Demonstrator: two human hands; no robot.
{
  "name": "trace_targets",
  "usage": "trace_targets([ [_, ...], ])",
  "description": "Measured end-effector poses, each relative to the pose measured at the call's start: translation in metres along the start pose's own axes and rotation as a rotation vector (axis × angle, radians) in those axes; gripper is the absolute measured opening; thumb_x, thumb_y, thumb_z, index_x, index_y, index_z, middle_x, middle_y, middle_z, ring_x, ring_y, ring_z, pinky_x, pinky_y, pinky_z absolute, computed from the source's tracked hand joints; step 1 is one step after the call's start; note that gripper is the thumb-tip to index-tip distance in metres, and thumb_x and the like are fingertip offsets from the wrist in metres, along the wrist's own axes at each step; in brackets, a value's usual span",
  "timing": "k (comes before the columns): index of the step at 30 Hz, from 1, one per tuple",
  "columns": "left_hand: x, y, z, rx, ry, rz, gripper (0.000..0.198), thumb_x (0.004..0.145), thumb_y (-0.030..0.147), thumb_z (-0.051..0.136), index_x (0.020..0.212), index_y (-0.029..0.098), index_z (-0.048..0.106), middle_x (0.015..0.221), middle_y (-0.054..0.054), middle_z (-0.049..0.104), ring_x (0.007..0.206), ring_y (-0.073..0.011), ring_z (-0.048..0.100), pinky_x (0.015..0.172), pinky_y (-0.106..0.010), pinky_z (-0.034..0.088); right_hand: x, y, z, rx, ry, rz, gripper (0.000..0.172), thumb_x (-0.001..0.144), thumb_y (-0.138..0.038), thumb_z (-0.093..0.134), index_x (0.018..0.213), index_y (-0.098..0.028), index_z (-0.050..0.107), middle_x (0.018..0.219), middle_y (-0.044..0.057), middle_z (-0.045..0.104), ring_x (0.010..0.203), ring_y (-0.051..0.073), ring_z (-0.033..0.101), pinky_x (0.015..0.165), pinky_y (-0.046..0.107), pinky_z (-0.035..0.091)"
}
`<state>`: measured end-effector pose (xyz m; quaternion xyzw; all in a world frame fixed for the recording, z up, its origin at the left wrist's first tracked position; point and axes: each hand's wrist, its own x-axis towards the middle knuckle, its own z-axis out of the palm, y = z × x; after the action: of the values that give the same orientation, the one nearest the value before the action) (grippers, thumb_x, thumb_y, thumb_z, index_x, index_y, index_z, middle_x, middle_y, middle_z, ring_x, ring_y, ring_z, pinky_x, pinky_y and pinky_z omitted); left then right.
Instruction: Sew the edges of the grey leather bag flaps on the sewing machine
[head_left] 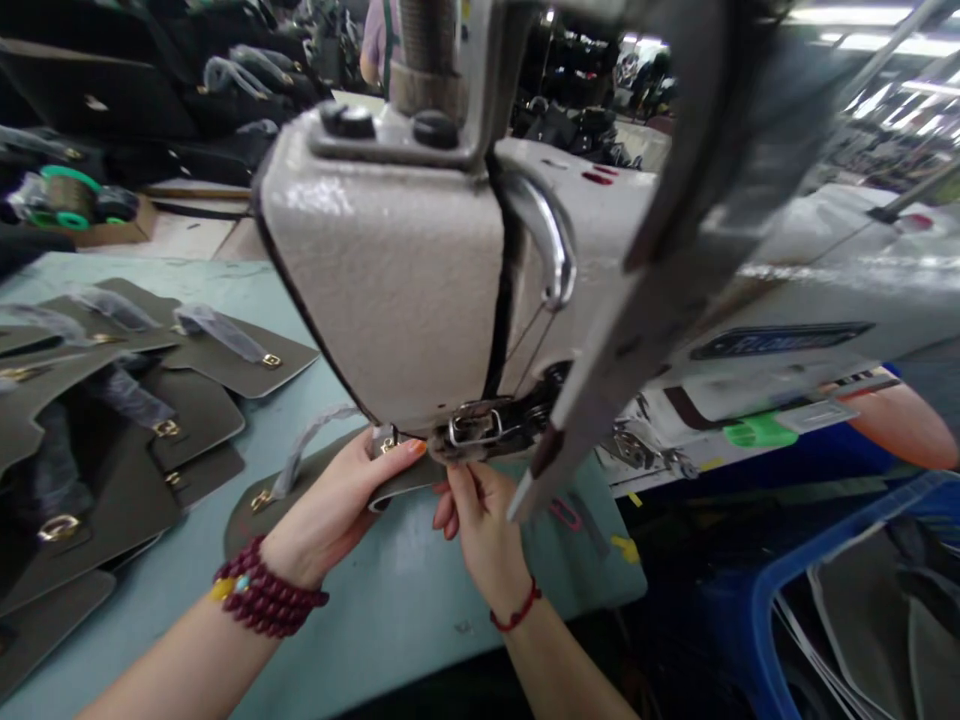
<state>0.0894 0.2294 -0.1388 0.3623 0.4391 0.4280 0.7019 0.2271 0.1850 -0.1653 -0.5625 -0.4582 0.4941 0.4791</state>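
A white sewing machine head (390,270) fills the middle of the head view. Under it lies a dark grey-brown panel (300,505) with a gold buckle and a plastic-wrapped strap. My left hand (341,505), with a beaded bracelet at the wrist, is closed on the panel's edge, thumb on top. My right hand (480,515) is beside the presser foot area, its fingers pinched together at the panel's right end; its fingertips are partly hidden by the machine.
Similar panels with wrapped straps (217,350) are piled on the pale green table (360,640) at left. A blue bin (772,610) with panels stands at lower right. A blurred grey bar (622,350) crosses in front.
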Motion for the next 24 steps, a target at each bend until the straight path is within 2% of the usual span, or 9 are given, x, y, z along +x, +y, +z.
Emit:
trace_targets([
  [2,-0.004,-0.004,-0.006,-0.002,-0.045,-0.049,0.018,0.073,0.030,0.078,0.082,0.015,0.073,0.077,-0.005,0.073,0.068,-0.0180,0.065,0.062,-0.025,0.054,-0.001,0.000,-0.001,-0.015,-0.005,-0.001,0.048,0.098,-0.048,0.044,0.066,-0.016,0.059,0.048,-0.002,0.055,0.041,0.008,0.047,0.047,0.019,0.038],
  [5,-0.003,-0.006,-0.012,0.005,-0.076,-0.147,0.018,0.073,0.032,0.078,0.078,0.016,0.073,0.077,-0.005,0.072,0.064,-0.0132,0.062,0.053,-0.018,0.049,-0.002,-0.002,-0.004,-0.039,-0.032,-0.022,0.045,0.099,-0.047,0.043,0.070,-0.016,0.059,0.051,-0.002,0.057,0.044,0.008,0.048,0.047,0.017,0.037],
  [8,0.000,-0.003,-0.015,0.049,-0.076,-0.228,0.021,0.072,0.033,0.079,0.084,0.017,0.073,0.083,-0.005,0.073,0.067,-0.0131,0.063,0.057,-0.018,0.051,-0.003,-0.006,-0.009,-0.044,-0.097,-0.054,0.043,0.098,-0.047,0.045,0.069,-0.016,0.056,0.057,-0.001,0.059,0.048,0.007,0.051,0.050,0.017,0.039],
  [10,0.002,0.001,-0.015,0.103,-0.092,-0.202,0.022,0.071,0.032,0.080,0.084,0.017,0.073,0.082,-0.005,0.072,0.067,-0.0134,0.063,0.058,-0.019,0.052,-0.004,-0.007,-0.011,-0.016,-0.141,-0.055,0.041,0.096,-0.047,0.048,0.069,-0.016,0.055,0.061,-0.001,0.060,0.049,0.007,0.051,0.051,0.017,0.039],
  [12,0.004,0.003,-0.015,0.173,-0.133,-0.119,0.020,0.072,0.032,0.079,0.076,0.015,0.071,0.071,-0.003,0.068,0.059,-0.0118,0.058,0.054,-0.019,0.048,-0.004,-0.007,-0.012,0.019,-0.165,-0.041,0.040,0.095,-0.047,0.051,0.069,-0.016,0.055,0.062,-0.001,0.060,0.049,0.007,0.050,0.050,0.017,0.038],
  [14,0.005,0.003,-0.016,0.236,-0.170,-0.039,0.022,0.074,0.033,0.076,0.067,0.014,0.067,0.061,-0.001,0.063,0.052,-0.0101,0.052,0.050,-0.018,0.045,-0.005,-0.007,-0.011,0.046,-0.162,-0.031,0.040,0.095,-0.045,0.051,0.070,-0.015,0.055,0.061,-0.001,0.059,0.049,0.007,0.049,0.049,0.017,0.037],
  [16,0.006,0.001,-0.016,0.261,-0.181,0.005,0.021,0.076,0.032,0.075,0.066,0.014,0.066,0.061,-0.001,0.062,0.051,-0.0093,0.049,0.049,-0.018,0.043,-0.006,-0.005,-0.010,0.071,-0.148,-0.024,0.039,0.095,-0.044,0.051,0.069,-0.015,0.055,0.061,-0.001,0.060,0.048,0.007,0.049,0.049,0.017,0.037],
  [19,0.006,-0.002,-0.015,0.249,-0.171,0.020,0.019,0.076,0.032,0.074,0.071,0.015,0.069,0.065,-0.002,0.063,0.054,-0.0107,0.051,0.048,-0.018,0.043,-0.006,-0.003,-0.007,0.103,-0.123,-0.007,0.038,0.094,-0.044,0.053,0.069,-0.015,0.055,0.060,-0.001,0.060,0.049,0.007,0.049,0.049,0.017,0.038],
  [24,0.008,-0.002,-0.015,0.255,-0.150,-0.045,0.025,0.076,0.039,0.074,0.073,0.015,0.070,0.066,-0.003,0.063,0.056,-0.0116,0.052,0.048,-0.019,0.044,-0.003,0.001,-0.002,0.147,-0.077,-0.011,0.043,0.093,-0.048,0.052,0.067,-0.015,0.056,0.059,-0.001,0.060,0.046,0.006,0.048,0.047,0.017,0.036],
])
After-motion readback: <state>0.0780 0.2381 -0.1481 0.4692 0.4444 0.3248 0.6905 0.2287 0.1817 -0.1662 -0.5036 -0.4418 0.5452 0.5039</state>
